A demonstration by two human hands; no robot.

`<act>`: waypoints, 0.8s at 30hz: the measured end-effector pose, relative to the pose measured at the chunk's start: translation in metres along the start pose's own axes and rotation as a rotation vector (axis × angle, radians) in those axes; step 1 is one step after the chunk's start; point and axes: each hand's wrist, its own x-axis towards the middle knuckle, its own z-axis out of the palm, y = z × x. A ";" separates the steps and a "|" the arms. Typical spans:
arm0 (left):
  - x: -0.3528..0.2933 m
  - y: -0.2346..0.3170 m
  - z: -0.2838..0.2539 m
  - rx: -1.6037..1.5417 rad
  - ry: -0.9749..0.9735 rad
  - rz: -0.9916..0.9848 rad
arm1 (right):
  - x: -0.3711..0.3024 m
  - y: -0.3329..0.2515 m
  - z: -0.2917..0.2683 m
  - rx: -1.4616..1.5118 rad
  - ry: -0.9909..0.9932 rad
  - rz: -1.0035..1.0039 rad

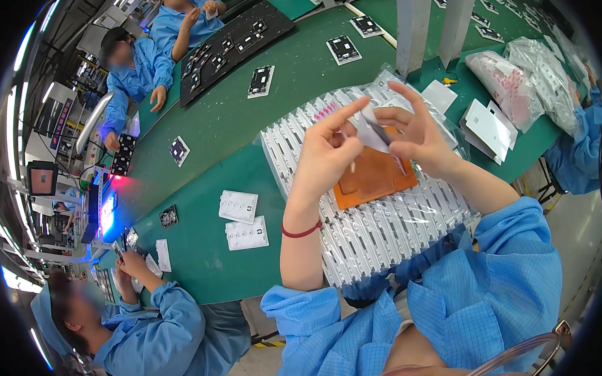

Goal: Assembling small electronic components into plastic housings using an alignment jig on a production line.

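Note:
Both my hands are raised over an orange block [364,186] that lies on a stack of white slotted trays [382,241] in clear plastic. My left hand [329,147], with a red cord at its wrist, is bent in a pinch at the left side of a thin pale sheet [372,134]. On the sheet's other side, the fingers and thumb of my right hand [425,134] curl around its edge, the index finger raised. The sheet is tilted above the block, and my fingers partly cover it. Its exact kind is unclear.
White flat pieces [239,207] lie left of the trays. White cards [490,130] and plastic-wrapped bundles [510,88] are at right. Metal posts [413,28] rise behind. Black assemblies [261,81] rest along the green belt. A co-worker [150,329] sits at left; others work farther off.

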 end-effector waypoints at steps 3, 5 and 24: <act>0.005 -0.001 -0.008 -0.040 0.068 0.004 | 0.003 -0.009 -0.005 0.054 0.112 0.046; 0.005 0.000 -0.007 -0.024 0.088 -0.019 | 0.008 -0.009 -0.007 0.161 0.270 0.016; 0.002 0.010 0.009 -0.029 0.097 -0.105 | 0.001 -0.005 -0.017 -0.250 -0.084 -0.282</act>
